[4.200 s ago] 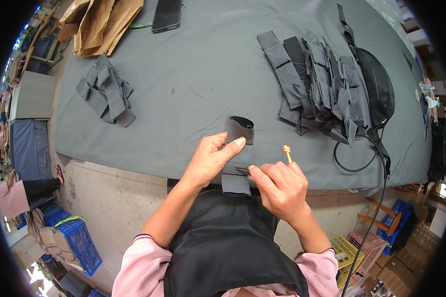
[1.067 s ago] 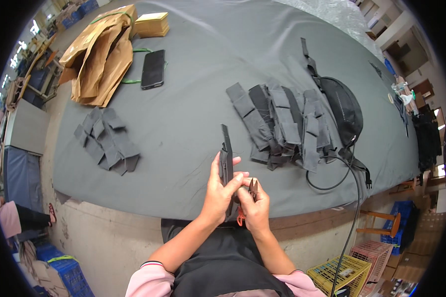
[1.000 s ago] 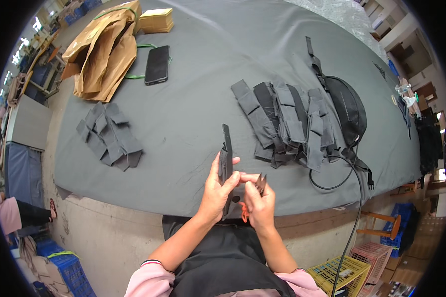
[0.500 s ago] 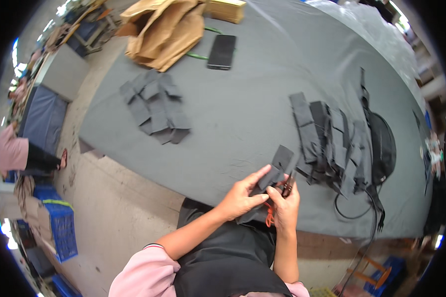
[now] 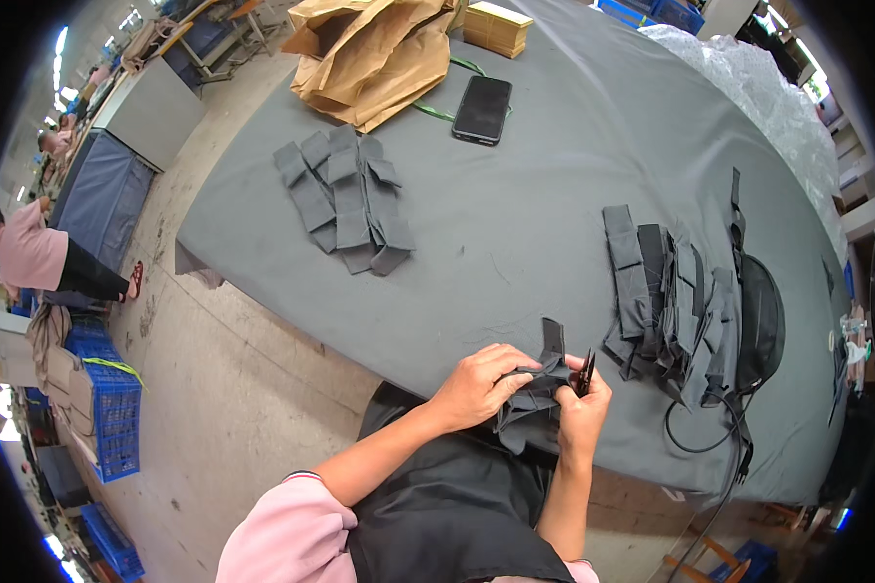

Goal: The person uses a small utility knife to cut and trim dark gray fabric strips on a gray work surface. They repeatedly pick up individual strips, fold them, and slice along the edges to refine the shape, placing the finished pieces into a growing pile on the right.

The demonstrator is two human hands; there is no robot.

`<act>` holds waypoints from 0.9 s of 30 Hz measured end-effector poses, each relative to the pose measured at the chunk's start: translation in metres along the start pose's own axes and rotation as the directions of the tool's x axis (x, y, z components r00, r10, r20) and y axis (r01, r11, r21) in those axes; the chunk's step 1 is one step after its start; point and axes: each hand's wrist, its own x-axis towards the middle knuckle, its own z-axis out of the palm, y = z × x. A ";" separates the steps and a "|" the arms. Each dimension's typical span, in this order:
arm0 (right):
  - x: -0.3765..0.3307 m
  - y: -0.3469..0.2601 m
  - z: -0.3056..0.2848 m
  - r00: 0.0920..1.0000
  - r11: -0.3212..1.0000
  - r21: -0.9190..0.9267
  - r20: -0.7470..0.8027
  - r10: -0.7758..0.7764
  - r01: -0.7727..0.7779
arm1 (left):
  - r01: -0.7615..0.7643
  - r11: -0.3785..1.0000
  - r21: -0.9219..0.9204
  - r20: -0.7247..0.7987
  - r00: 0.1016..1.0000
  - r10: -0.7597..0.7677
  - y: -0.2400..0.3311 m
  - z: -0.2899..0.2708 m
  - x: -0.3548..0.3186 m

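Close to the table's near edge, my left hand (image 5: 474, 389) pinches a folded dark grey fabric piece (image 5: 523, 406), thumb against fingers. One narrow end of the fabric sticks up beyond my fingertips. My right hand (image 5: 583, 418) grips the same fabric with its thumb and also holds small dark thread snips (image 5: 587, 369), their points directed upward. To the right lies a row of similar grey fabric pieces (image 5: 630, 282). Another group of sewn grey pieces (image 5: 352, 199) is spread out at the far left of the table.
The grey-covered table (image 5: 515, 253) carries a crumpled brown paper bag (image 5: 374, 68), a phone (image 5: 482, 109), a stack of tan cards (image 5: 498, 31) and a black pouch (image 5: 760, 321) with a cord. Clear plastic (image 5: 749, 83) lies at back right. A person (image 5: 34, 248) stands left, behind a blue crate (image 5: 117, 428).
The fabric between my hands has been turned and bunched, and my left fingers have shifted along it. The orange cord by my right hand no longer shows. My view has shifted slightly.
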 end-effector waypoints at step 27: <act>-0.030 -0.035 -0.007 0.794 0.528 -0.597 0.389 -0.468 0.604 | 0.561 0.797 -0.225 0.060 0.824 -0.563 -0.005 0.004 0.003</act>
